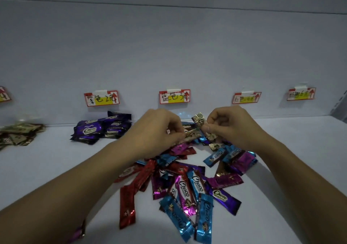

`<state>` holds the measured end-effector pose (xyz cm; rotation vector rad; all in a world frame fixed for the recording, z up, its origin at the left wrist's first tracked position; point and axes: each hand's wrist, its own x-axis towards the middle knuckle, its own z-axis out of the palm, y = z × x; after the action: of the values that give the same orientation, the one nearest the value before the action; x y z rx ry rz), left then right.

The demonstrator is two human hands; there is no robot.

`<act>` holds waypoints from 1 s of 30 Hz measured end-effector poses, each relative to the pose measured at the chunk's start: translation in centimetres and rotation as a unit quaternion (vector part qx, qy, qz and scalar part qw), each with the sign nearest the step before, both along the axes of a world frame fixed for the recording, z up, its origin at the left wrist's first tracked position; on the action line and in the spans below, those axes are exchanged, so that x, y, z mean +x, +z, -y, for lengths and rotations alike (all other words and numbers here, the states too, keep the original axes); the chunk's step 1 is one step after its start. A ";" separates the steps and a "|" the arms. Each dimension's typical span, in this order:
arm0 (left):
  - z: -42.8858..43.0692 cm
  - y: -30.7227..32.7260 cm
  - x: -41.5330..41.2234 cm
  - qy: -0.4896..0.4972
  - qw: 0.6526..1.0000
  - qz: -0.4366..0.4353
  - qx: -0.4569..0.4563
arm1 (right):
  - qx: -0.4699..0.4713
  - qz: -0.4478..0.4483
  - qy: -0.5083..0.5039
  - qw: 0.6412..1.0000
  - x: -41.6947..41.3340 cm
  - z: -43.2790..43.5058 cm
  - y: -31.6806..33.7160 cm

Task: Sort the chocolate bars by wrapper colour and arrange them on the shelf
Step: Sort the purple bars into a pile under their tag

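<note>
A mixed heap of chocolate bars (187, 183) in red, blue, magenta and purple wrappers lies on the white shelf (56, 168) in front of me. My left hand (155, 131) pinches a gold-wrapped bar (191, 134) at the far side of the heap. My right hand (229, 125) pinches another gold bar (201, 123), tilted up above the heap. A sorted pile of purple bars (101, 128) sits at the back left. Further left lies a pile of gold bars (18, 133).
Several red-and-yellow paper labels hang on the back wall, among them one (101, 98) above the purple pile and one (174, 96) behind my hands. A magenta bar (78, 230) lies under my left forearm. The shelf's right end meets a grey side wall (339, 110).
</note>
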<state>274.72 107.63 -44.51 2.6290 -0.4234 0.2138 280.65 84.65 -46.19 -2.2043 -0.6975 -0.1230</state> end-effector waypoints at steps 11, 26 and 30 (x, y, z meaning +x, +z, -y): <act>-17.9 -1.5 -3.6 0.179 0.973 0.146 0.003 | -0.120 0.080 0.087 0.986 0.3 -16.7 4.6; -38.6 -6.8 -7.4 0.405 0.894 0.190 -0.024 | -0.198 0.274 0.144 0.930 -0.4 -46.2 -0.8; -38.8 -7.4 -8.6 0.425 0.894 0.141 0.018 | -0.270 0.268 0.145 0.913 -0.5 -48.1 -2.0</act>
<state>266.11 146.46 -51.89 2.6469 0.6813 0.8698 280.13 132.77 -48.21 -2.5713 -1.5073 -0.4403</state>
